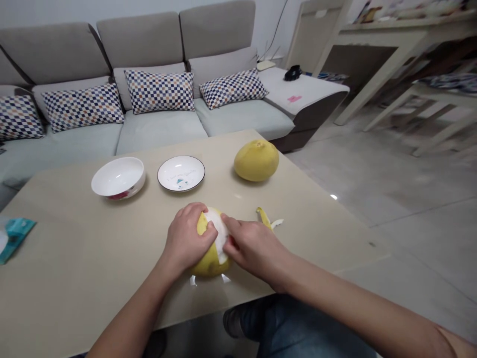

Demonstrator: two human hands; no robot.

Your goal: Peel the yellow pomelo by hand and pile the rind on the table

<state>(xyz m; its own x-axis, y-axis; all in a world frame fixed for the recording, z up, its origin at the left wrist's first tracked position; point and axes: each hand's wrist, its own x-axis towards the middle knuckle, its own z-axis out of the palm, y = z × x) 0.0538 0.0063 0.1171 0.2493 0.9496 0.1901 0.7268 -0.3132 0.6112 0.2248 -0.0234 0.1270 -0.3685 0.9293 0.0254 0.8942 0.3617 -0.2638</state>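
Head camera looks down on a beige table (67, 278), with a teal packet (17, 239) at its left edge, then a tilted white bowl (118, 178) and a white plate (181, 173). The left hand (185, 236) curls around a part-peeled pomelo (210, 263) resting on the tabletop. The right hand (253, 247) grips the same fruit, its fingers (231, 226) digging at the white pith (219, 231). A strip of peel (265, 218) lies just beside, and a whole pomelo (256, 160) sits farther back.
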